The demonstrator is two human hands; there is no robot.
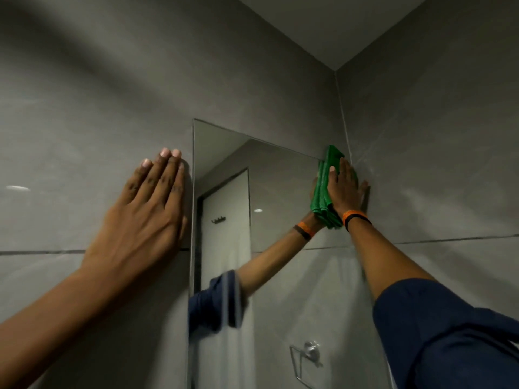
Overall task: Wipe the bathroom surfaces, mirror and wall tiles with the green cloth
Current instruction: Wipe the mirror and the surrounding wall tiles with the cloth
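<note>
A bathroom: grey wall tiles point(84, 108), frameless mirror point(280, 186), reflected towel ring point(307, 357)

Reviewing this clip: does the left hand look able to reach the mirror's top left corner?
Probably yes: the left hand lies flat on the tile beside the mirror, with only bare tile up to that corner.

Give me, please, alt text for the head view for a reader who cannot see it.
The right hand presses a folded green cloth at the top right corner of the mirror. The left hand rests flat on the grey wall tiles beside its left edge.
</note>
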